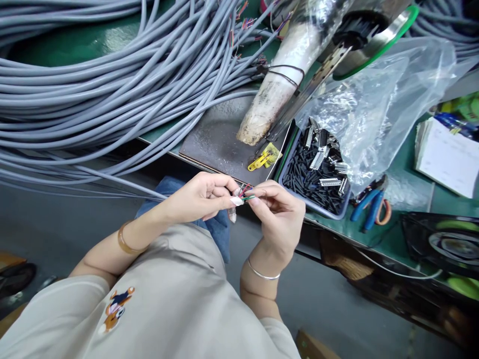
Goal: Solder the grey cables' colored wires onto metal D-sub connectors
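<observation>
My left hand (pixel 211 195) is closed around the end of a grey cable (pixel 149 192), whose thin coloured wires (pixel 245 190), red and green among them, fan out at the tip. White coverings sit on some of my fingertips. My right hand (pixel 279 209) pinches at the wires from the other side, thumb against fingers, with the green wire at the thumb. Both hands meet just in front of the bench edge, above my lap. Hidden between the fingers is exactly how many wires the right hand grips.
A thick bundle of grey cables (pixel 112 94) covers the left of the bench. A blue bin (pixel 339 215) holds black sleeves and metal connectors. Around it are a yellow tool (pixel 262 158), a white wrapped tube (pixel 269 99), a plastic bag (pixel 385 99), blue-handled pliers (pixel 368 204) and a paper pad (pixel 449 154).
</observation>
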Action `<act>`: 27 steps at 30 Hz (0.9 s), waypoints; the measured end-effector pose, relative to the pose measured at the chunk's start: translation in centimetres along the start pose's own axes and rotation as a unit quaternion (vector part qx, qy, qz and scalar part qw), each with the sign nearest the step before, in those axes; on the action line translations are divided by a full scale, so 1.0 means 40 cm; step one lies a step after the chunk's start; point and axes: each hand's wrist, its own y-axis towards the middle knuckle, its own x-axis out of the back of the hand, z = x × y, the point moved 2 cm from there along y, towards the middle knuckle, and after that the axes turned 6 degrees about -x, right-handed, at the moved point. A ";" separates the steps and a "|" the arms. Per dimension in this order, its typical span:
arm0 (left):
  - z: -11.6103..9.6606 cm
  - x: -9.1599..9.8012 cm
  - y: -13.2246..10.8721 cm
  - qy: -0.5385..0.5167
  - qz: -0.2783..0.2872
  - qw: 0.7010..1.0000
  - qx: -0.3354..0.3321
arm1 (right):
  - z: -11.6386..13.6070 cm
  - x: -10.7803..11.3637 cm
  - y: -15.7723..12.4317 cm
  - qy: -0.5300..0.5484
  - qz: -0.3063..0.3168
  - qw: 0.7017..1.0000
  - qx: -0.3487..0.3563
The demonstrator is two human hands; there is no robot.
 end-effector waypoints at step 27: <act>0.011 -0.010 -0.009 0.041 -0.047 0.994 -0.087 | 0.011 -0.013 -0.014 -0.034 -0.076 0.996 -0.017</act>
